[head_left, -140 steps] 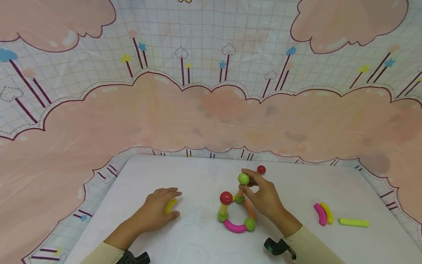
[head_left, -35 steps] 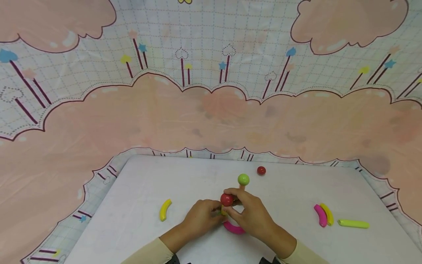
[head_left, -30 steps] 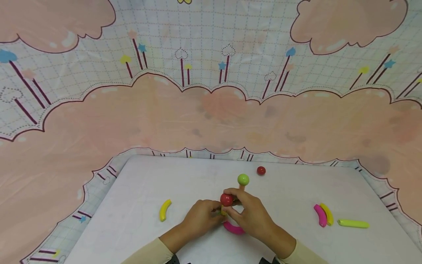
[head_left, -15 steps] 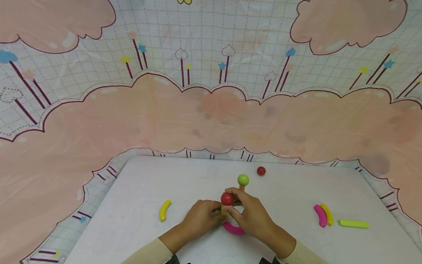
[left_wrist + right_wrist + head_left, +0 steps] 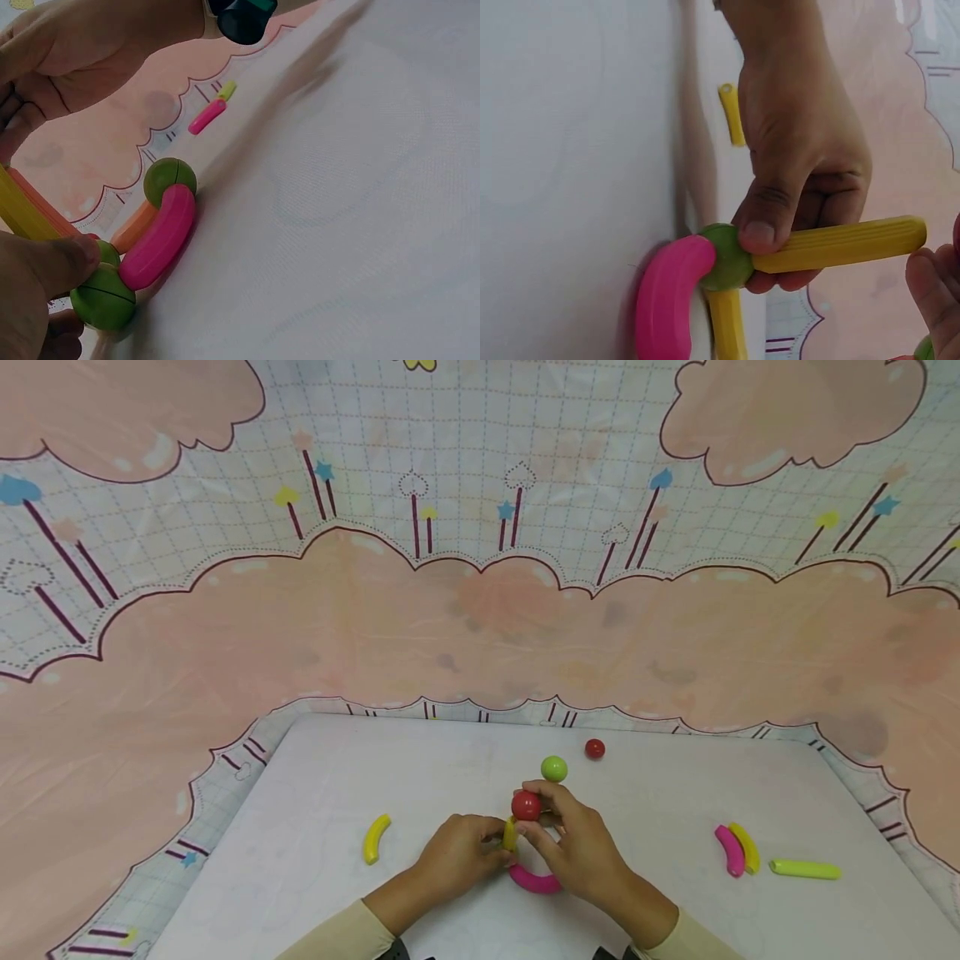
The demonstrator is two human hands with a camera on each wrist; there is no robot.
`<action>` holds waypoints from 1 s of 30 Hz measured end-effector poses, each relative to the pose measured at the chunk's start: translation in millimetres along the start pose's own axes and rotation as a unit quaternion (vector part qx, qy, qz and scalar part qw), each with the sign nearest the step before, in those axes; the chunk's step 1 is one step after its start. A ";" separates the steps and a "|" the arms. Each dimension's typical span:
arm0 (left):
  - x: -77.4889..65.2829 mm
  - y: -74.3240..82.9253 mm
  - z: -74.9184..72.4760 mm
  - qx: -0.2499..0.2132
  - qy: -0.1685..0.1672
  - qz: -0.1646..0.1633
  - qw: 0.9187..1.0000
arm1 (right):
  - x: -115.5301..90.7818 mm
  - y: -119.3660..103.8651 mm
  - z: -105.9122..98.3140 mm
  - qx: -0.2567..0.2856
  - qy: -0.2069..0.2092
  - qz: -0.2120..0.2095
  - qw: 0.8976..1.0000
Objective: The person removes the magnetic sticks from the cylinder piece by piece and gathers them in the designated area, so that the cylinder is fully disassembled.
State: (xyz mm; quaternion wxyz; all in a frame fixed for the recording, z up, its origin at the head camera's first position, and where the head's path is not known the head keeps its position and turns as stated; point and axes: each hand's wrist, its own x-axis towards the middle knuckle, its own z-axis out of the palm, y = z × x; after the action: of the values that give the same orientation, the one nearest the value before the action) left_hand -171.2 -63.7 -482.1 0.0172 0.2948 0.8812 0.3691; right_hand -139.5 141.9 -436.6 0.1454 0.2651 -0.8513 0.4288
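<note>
My left hand grips a green ball low in a ring of toy connector pieces, its thumb at the joint with an upright yellow stick. Between thumb and fingers of my right hand is a red ball. A gap shows between this ball and the stick's upper end. A curved pink piece joins the gripped ball to another green ball. Behind the right hand rises a green ball; its orange stick is mostly hidden in the head view.
On the white table, a loose red ball lies at the back. A curved yellow piece lies left. To the right are a curved pink piece, another curved yellow piece and a straight yellow-green stick.
Both hands came together at the ring, and the left left the curved yellow piece on the table. Lately the red ball has moved up and right off the yellow stick with my right hand.
</note>
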 end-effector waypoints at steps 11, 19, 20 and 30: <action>-0.2 0.1 0.1 0.019 -0.002 -0.015 1.000 | -10.9 9.3 -23.2 -0.038 0.055 -0.052 0.996; -1.7 -1.1 0.9 0.036 -0.008 -0.009 0.999 | -18.5 36.8 -44.0 -0.060 0.097 0.004 0.993; -1.9 -1.1 0.8 0.038 -0.009 -0.012 0.999 | -19.5 40.7 -45.9 -0.063 0.100 0.009 0.993; -3.8 1.1 -5.2 0.038 -0.019 -0.014 0.999 | -22.8 75.0 -57.8 -0.094 0.073 0.127 0.985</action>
State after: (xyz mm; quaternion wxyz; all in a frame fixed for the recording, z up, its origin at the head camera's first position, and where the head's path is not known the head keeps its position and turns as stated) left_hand -168.8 -68.4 -478.2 0.0279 0.2895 0.8983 0.3293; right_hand -162.9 232.8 -462.3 0.1757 0.1086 -0.9018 0.3796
